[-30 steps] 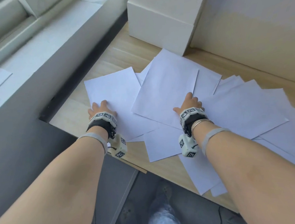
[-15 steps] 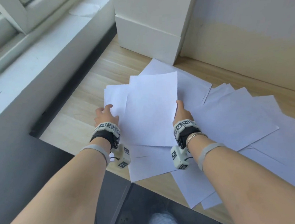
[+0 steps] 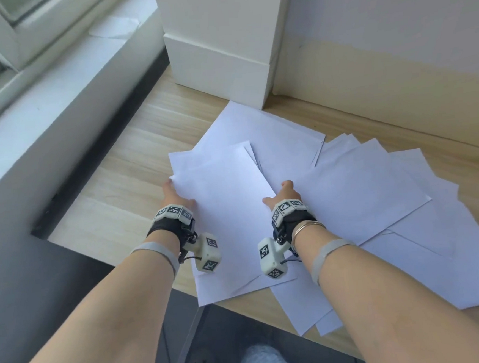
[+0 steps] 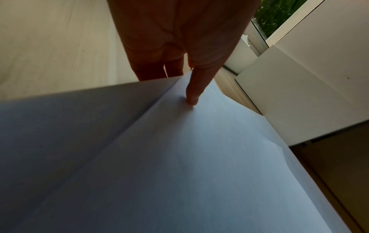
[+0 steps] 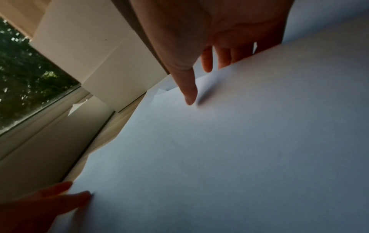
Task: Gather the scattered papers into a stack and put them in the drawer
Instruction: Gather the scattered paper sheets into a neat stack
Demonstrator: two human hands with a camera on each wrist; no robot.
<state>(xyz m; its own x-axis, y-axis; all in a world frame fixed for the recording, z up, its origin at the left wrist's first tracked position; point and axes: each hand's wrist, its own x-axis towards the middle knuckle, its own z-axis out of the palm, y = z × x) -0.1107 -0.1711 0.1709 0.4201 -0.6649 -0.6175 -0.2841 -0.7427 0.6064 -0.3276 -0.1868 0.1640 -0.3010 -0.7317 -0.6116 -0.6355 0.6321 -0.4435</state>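
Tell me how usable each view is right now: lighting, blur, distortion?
Head view: bright, sharp, edges bowed by the wide lens. Left wrist view: dim, left hand in silhouette, papers shaded grey-blue. Right wrist view: dim and soft, right hand dark, window blurred.

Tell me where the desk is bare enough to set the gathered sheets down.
Bare desk lies left of the held sheets, bordered by the dark gap at the sill and the white boxes behind. A narrow bare strip runs along the back wall. Right of the right hand it is crowded with loose papers. The left hand is beside the free patch.
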